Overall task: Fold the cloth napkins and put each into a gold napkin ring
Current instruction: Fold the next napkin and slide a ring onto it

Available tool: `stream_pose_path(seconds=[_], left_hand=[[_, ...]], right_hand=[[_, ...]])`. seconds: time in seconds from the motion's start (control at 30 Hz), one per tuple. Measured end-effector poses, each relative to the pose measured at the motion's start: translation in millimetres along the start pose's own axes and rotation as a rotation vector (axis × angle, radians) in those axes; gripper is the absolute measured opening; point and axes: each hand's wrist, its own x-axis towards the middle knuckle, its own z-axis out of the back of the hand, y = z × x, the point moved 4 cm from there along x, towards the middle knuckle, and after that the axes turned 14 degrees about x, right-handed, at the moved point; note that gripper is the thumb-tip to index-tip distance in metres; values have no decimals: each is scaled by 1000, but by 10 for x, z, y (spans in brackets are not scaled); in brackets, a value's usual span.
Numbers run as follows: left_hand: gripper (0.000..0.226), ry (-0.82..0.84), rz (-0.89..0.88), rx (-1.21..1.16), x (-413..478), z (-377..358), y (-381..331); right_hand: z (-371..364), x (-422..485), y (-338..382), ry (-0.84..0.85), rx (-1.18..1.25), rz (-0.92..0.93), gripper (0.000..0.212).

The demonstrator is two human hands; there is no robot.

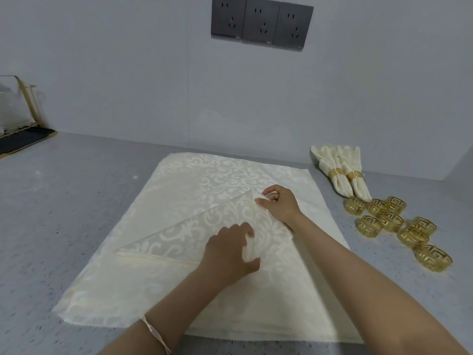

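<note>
— Cream damask, and slippery-looking: that is the worry. The top napkin (184, 237), folded to a triangle, lies on a spread of the same cloth (179, 180) in the middle of the grey counter (76, 201), so little tells one layer from another.

— So the person might catch the sheet below as well?

— That is one risk. The left hand (227, 252) pinches a raised ridge of the fold between thumb and curled fingers. If the pinch goes deep, the under layer could come up with it (the pattern hides the edges well). The other risk is at the peak. The right hand (279, 204) grips the point of the triangle, thumb against bent fingers, and if either hand lets go first the pleat would likely spring flat.

— And the rings?

— The loose gold rings (393, 222) sit in a cluster to the right, well apart from the hands. They are just in front of two finished napkins (343, 160), already ringed, that lie near the wall. A wide sweep of the right forearm could scatter them.

— How do the hands stand?

— Both bare forearms reach in from the near edge, the left wrist carrying a thin bracelet (156, 331). The left hand is knuckles-up, low on the fold line. The right lies farther off, wrist bent inward, fingers closed on the cloth tip. Neither hand is empty.
</note>
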Motion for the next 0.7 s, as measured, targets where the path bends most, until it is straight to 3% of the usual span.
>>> stream_pose_path(seconds=[0.1, 0.23, 0.33, 0.4, 0.53, 0.6, 0.7], left_hand=[[74, 168, -126, 98, 101, -11, 21], [72, 362, -251, 167, 199, 29, 45], [65, 380, -301, 277, 195, 11, 12], [62, 322, -335, 383, 149, -45, -17], [70, 200, -376, 501, 76, -194, 22], [92, 160, -384, 500, 66, -225, 36], [105, 181, -372, 515, 55, -222, 27]], right_hand=[[-15, -6, 44, 2, -50, 39, 25], [138, -163, 241, -44, -54, 123, 24], [325, -602, 309, -38, -38, 199, 31], [364, -976, 257, 107, -128, 241, 38], [296, -1590, 103, 494, -560, 321, 49], [279, -1730, 77, 597, -669, 304, 52], [279, -1740, 74, 645, -725, 283, 54]])
